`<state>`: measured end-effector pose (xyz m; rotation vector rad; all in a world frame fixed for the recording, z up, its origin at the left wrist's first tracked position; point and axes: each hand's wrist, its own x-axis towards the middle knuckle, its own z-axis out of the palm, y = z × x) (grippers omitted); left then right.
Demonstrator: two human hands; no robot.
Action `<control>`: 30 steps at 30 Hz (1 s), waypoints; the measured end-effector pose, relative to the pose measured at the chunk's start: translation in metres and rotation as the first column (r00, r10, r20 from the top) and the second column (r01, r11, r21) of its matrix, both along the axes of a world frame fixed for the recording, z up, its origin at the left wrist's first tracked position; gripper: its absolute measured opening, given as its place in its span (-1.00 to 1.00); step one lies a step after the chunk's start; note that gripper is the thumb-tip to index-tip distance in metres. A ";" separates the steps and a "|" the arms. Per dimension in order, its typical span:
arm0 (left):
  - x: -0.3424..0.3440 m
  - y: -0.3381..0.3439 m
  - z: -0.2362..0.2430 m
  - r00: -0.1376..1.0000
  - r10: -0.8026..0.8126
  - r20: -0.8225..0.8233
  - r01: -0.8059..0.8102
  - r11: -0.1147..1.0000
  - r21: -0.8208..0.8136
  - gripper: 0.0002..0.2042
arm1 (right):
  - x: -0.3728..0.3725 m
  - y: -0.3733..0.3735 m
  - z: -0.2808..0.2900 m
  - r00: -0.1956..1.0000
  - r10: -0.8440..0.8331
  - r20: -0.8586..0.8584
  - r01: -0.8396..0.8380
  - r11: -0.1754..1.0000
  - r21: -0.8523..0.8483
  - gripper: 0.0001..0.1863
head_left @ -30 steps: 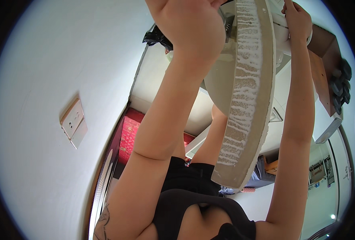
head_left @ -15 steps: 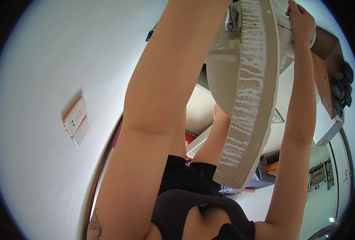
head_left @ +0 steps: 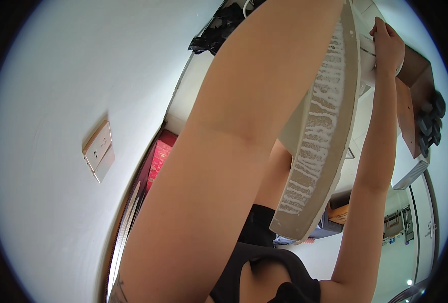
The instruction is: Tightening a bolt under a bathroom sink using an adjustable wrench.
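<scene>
A pale beige washbasin with a built-in ridged washboard fills the middle right. White suds lie in streaks over the ridges. My left forearm crosses over the basin and runs out past the upper edge, so my left hand is out of sight. It hides most of the bowl. At the upper right my right hand is closed, fingers curled, beside a white rounded object beyond the basin's rim. What those fingers hold, if anything, is too small to make out.
A wall socket sits on the white wall at left. Black plastic bags lie at the top, and a red patterned item is below them. Dark grey objects stand by a brown panel at far right.
My left arm has swung to the right across the basin, covering the bowl and a metal fitting seen before. The black bags have come into view. My right hand stays closed, slightly lower in the picture.
</scene>
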<state>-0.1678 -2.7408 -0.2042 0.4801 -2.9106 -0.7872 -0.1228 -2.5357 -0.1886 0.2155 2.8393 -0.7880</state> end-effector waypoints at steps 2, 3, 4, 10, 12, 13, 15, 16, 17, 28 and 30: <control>-0.007 -0.009 -0.029 0.999 0.035 -0.036 -0.035 0.999 -0.008 -0.78 | -0.002 -0.004 0.003 1.000 0.000 -0.008 0.000 1.000 -0.006 -0.61; -0.007 -0.009 -0.043 0.998 0.050 -0.046 -0.050 0.999 -0.005 -0.78 | -0.002 -0.004 0.004 1.000 -0.002 -0.004 0.002 1.000 -0.018 -0.61; -0.007 -0.009 -0.057 0.998 0.048 -0.041 -0.048 0.999 0.004 -0.78 | -0.001 -0.004 0.004 1.000 -0.004 0.000 0.004 1.000 -0.030 -0.61; -0.008 -0.032 -0.116 0.999 0.041 -0.018 -0.042 0.998 -0.044 -0.83 | 0.000 -0.011 0.000 1.000 -0.029 -0.001 0.029 0.995 -0.090 -0.63; -0.007 -0.050 -0.117 0.999 0.046 -0.012 -0.047 0.997 -0.060 -0.84 | -0.003 -0.018 0.001 1.000 -0.022 -0.010 0.021 0.991 -0.129 -0.63; -0.004 -0.057 -0.108 0.969 0.248 -0.010 -0.198 0.796 0.571 -0.85 | -0.001 -0.018 -0.001 1.000 -0.018 -0.005 0.017 0.989 -0.144 -0.63; 0.016 -0.034 -0.047 0.799 0.521 0.299 -0.328 -0.039 0.944 -0.86 | 0.002 0.004 -0.005 1.000 -0.027 0.003 0.027 0.995 -0.093 -0.64; 0.043 -0.009 0.001 0.649 0.568 0.507 -0.400 -0.312 0.862 -0.86 | 0.005 0.026 -0.008 0.999 -0.037 0.013 0.037 0.998 -0.045 -0.64; 0.051 -0.029 0.024 0.655 0.587 0.475 -0.380 -0.288 0.879 -0.86 | 0.000 0.012 -0.001 1.000 -0.029 0.000 0.029 0.996 -0.088 -0.64; 0.013 -0.029 0.005 0.728 0.580 0.367 -0.519 0.115 0.847 -0.62 | -0.008 0.002 -0.010 1.000 -0.002 0.030 0.003 0.998 -0.057 -0.62; 0.008 -0.028 0.001 0.749 0.536 0.390 -0.518 0.106 0.849 -0.57 | -0.007 0.001 -0.010 0.999 -0.012 0.030 0.014 0.998 -0.064 -0.62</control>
